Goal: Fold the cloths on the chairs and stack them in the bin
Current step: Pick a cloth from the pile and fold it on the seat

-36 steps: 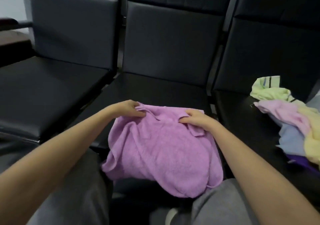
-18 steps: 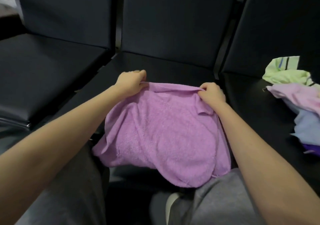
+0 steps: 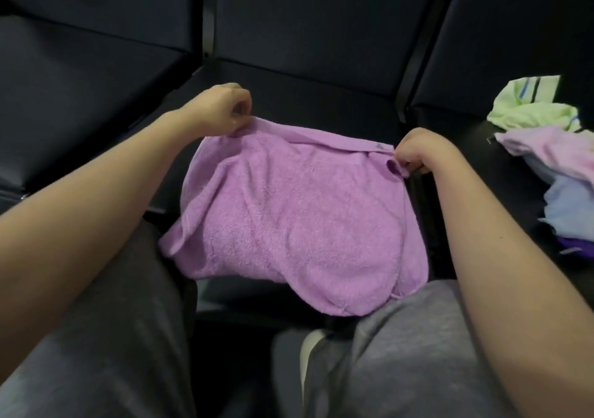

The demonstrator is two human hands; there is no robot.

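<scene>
Dim, diffuse indoor light. The black chairs (image 3: 305, 31) merge into near-uniform shadow, with a faint sheen on the left seat. The towel (image 3: 289, 218) is softly lit and slightly blurred. Wide-angle distortion bends the forearms (image 3: 96, 192) towards the frame edges.

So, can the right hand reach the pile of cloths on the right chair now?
Probably yes: nothing lies between the right hand and the pile, but it pinches the purple towel and must let go first.

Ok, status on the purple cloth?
Left hand, right hand pinching far corners of purple cloth. Cloth spread, hanging off middle seat. Cloth pile on right seat, apart.
</scene>
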